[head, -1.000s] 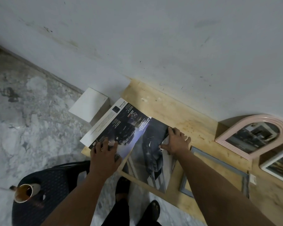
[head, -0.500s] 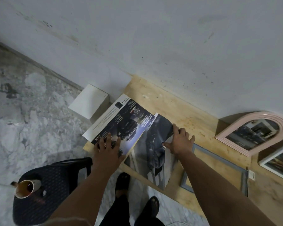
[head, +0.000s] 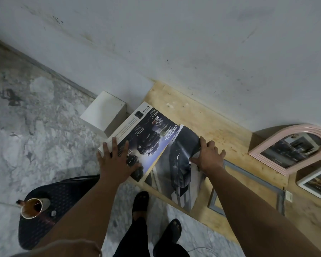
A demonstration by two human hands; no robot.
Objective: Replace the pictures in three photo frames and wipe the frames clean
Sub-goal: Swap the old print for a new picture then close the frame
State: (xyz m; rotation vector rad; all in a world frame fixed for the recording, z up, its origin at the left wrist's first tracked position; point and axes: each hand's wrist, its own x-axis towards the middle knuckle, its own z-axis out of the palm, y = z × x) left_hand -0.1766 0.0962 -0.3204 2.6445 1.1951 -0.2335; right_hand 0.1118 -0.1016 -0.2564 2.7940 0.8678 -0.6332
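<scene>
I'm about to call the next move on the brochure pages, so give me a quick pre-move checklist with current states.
1. Left hand flat on the left brochure page, pinning it: ok.
2. Right hand on the dark car page, page edge curled under its fingers: ok.
3. Grey frame flat on the wooden table, beside the right hand, within reach: ok.
4. Grey frame empty of picture: cannot tell, forearm covers part.
5. Pink arched frame and white frame still hold pictures: not ok.
6. Wiping cloth at hand: not ok, none visible.
</scene>
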